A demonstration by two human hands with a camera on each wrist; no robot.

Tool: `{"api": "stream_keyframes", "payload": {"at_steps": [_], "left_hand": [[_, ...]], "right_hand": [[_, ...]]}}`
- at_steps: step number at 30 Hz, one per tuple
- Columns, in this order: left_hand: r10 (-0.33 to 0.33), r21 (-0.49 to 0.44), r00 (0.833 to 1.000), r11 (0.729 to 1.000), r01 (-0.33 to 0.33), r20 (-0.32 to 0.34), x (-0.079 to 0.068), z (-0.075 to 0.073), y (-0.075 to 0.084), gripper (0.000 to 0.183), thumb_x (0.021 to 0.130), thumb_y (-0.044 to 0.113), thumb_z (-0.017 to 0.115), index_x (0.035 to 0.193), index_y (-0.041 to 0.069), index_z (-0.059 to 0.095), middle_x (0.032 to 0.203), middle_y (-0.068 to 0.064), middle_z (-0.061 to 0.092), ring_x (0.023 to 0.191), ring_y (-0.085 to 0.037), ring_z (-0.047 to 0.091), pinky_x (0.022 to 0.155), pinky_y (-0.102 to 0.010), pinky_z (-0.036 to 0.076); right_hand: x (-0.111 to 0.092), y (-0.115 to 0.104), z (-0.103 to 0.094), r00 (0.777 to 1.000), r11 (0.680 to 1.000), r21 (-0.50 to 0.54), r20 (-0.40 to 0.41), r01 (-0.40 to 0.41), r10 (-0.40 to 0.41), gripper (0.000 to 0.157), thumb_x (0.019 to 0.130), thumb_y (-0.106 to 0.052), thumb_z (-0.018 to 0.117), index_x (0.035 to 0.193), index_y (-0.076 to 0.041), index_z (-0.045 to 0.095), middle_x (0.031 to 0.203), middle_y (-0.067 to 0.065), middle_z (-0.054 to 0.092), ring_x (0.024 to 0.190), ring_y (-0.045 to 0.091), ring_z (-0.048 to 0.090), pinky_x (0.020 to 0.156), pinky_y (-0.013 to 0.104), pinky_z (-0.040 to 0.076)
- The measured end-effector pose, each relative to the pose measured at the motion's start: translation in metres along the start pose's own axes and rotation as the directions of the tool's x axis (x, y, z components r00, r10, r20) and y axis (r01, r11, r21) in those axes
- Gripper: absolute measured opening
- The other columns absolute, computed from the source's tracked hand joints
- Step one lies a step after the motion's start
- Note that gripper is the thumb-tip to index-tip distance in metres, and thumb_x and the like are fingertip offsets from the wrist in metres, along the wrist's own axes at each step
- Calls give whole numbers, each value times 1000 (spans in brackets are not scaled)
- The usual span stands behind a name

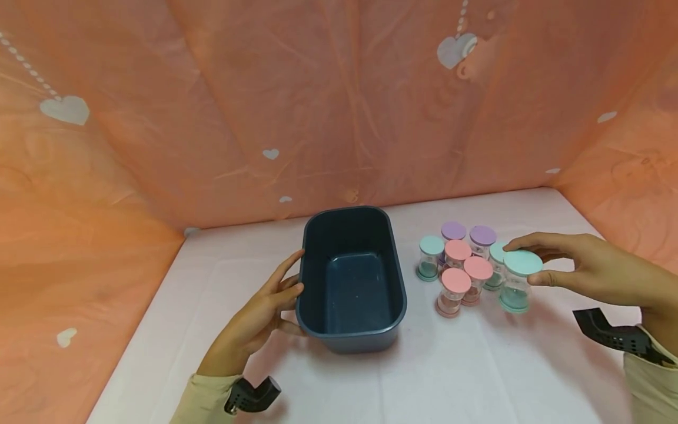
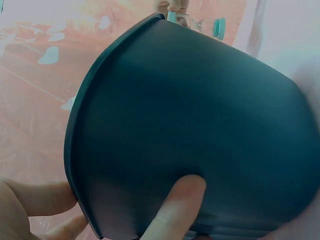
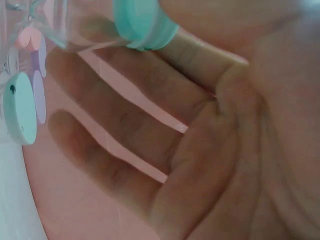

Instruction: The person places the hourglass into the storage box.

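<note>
My right hand pinches a sand timer by its teal top cap, between thumb and fingers. The timer is upright, with clear walls and a teal base; in the right wrist view its cap sits against the fingers. At the left side of a dark blue plastic bin, my left hand touches the outside with extended fingers. The left wrist view shows one fingertip on the bin's outer wall and others at the rim. The bin's visible floor is bare.
Just left of the held timer stand more sand timers in a close group: teal ones, purple ones and pink ones. A white cloth covers the table. Behind it hangs an orange sheet with white hearts.
</note>
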State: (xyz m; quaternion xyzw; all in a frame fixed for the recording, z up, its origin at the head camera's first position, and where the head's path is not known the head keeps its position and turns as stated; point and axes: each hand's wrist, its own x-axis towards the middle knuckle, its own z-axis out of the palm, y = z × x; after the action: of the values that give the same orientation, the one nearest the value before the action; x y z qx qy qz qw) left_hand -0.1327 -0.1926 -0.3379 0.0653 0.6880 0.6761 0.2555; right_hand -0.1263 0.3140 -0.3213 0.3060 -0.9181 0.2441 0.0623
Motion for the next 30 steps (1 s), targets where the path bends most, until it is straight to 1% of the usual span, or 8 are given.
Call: {"api": "stream_keyframes", "payload": {"at_steps": [5,12,14,17,20,21,27,30], "left_hand": [[-7,21,1000,1000,8,-16,2,0,0,61,104,24,49,157,36,22,161,-19,18,124,-40,55,70,-50,59],[-13,-6,1000,1000,13,-16,3,-1,-2,59,104,26,48,157,37,22,160,-20,23,125,-42,55,67,-49,59],[-13,-8,1000,1000,13,-21,4,-1,-2,59,104,27,48,156,37,22,160,-20,24,126,-43,55,67,-49,59],[-7,-7,1000,1000,7,-23,4,-1,-2,59,104,28,49,156,36,22,159,-22,26,125,-43,55,67,-50,59],[3,-13,1000,1000,-3,-10,4,-2,-3,60,104,27,49,157,35,22,158,-23,27,124,-43,56,67,-51,59],[6,-19,1000,1000,-6,-3,4,-2,-3,60,105,26,49,157,35,21,158,-23,27,124,-42,56,67,-51,59],[10,-55,1000,998,-9,19,4,-3,-3,61,105,24,49,157,35,21,158,-24,24,124,-42,56,66,-49,59],[13,-57,1000,998,-12,18,4,-4,-3,61,105,23,49,157,35,21,158,-25,24,123,-41,57,65,-49,59]], "right_hand": [[1,-4,-1,997,997,77,-70,-23,29,55,80,-2,79,130,-21,64,119,-20,66,100,-7,62,82,5,43],[11,-18,-1,977,982,188,-208,-11,51,54,81,11,73,129,-12,63,114,-11,67,95,-4,63,82,6,46],[15,-21,0,968,978,207,-239,-26,76,52,83,10,71,130,-11,63,111,-10,67,92,-4,64,81,6,47],[19,-25,1,948,967,238,-274,-94,160,48,86,5,72,129,-13,64,110,-13,66,88,-6,64,77,6,47],[23,-27,4,931,953,256,-279,-164,235,46,87,-2,73,130,-18,65,108,-16,66,85,-6,65,75,6,45],[24,-27,5,928,951,257,-282,-170,242,46,87,-3,73,130,-19,65,108,-17,66,85,-7,65,76,6,44],[32,-22,17,932,951,280,-292,-130,213,50,84,0,76,130,-17,64,112,-20,65,86,-5,64,78,5,42],[33,-19,19,941,947,279,-247,-161,233,51,87,-6,75,135,-20,61,115,-23,63,87,-7,65,79,5,41]]}}
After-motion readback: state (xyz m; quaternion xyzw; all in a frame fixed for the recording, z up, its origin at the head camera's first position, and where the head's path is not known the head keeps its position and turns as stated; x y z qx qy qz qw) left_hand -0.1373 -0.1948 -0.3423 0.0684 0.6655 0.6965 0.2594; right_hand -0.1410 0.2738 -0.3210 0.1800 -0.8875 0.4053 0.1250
